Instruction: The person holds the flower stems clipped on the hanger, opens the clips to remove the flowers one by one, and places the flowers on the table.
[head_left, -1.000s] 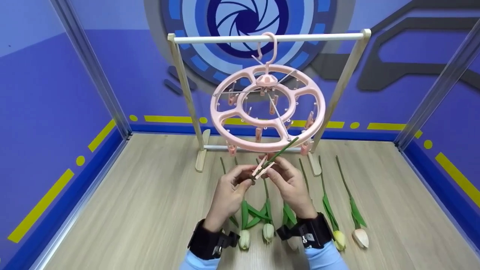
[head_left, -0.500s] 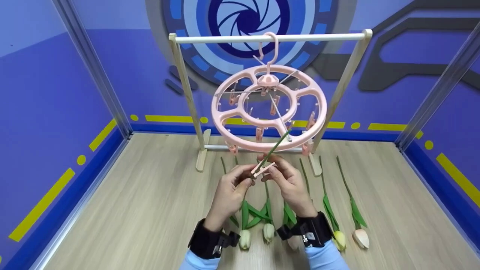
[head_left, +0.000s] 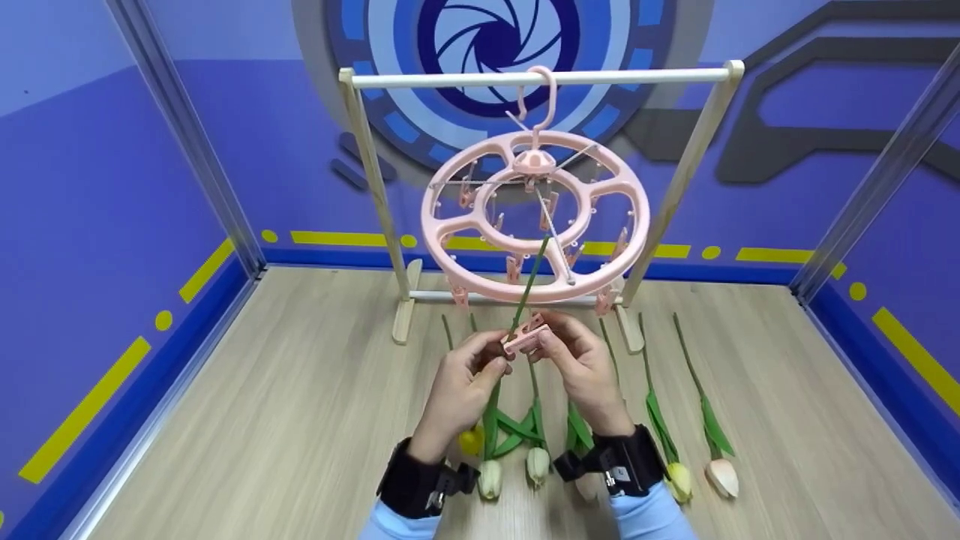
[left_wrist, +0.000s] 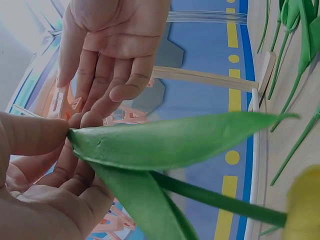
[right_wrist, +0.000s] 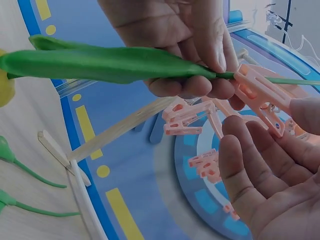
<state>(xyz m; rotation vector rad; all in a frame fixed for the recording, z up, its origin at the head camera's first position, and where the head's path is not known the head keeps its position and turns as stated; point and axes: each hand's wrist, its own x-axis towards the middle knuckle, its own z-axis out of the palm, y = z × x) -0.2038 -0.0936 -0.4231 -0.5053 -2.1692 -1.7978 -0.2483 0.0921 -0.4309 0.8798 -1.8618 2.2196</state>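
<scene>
Between finger and thumb, my left hand pinches the green stem of an artificial tulip, just above its leaves. The tulip's yellow bloom hangs low beside the left wrist. My right hand pinches the handles of a pink clothespin. In the right wrist view the clothespin's tip lies at the stem beside the left fingertips; I cannot tell how firmly it clamps. Just above the hands hangs a round pink drying hanger with several dangling clothespins.
A wooden rack carries the hanger on its top bar. Several tulips lie on the wood table under and right of the hands, among them a white one, a yellow one and a peach one. Blue panels enclose the table.
The tulip stem has swung left from a rightward slant to nearly upright, bringing the yellow bloom into view. The clothespin has turned in the right hand, and the hanger has shifted slightly.
</scene>
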